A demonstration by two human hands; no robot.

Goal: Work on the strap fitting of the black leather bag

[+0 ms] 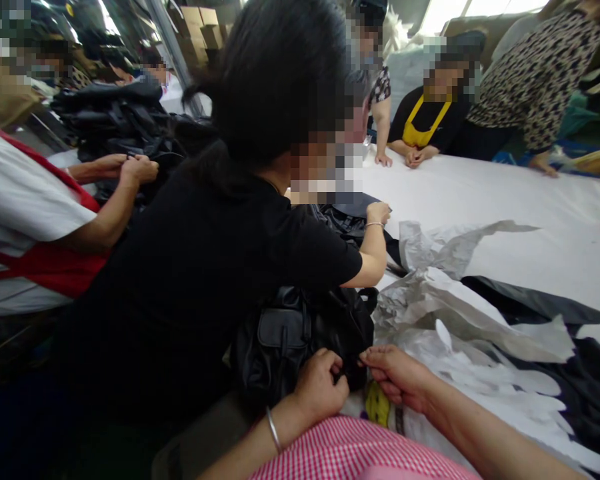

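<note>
A black leather bag (290,337) with front pockets lies at the near edge of the white table (505,193). My left hand (320,387), with a silver bangle on the wrist, is closed on the bag's right side. My right hand (397,373) pinches the same spot on the bag from the right, fingers pressed together. Crumpled grey-white paper (455,300) lies just right of the bag.
A person in a black shirt (205,267) leans over the table close on my left, one hand on another dark bag (350,217). A person in white with red straps (25,213) handles a heap of black bags (120,120). Others stand at the far side. Black fabric (540,303) lies right.
</note>
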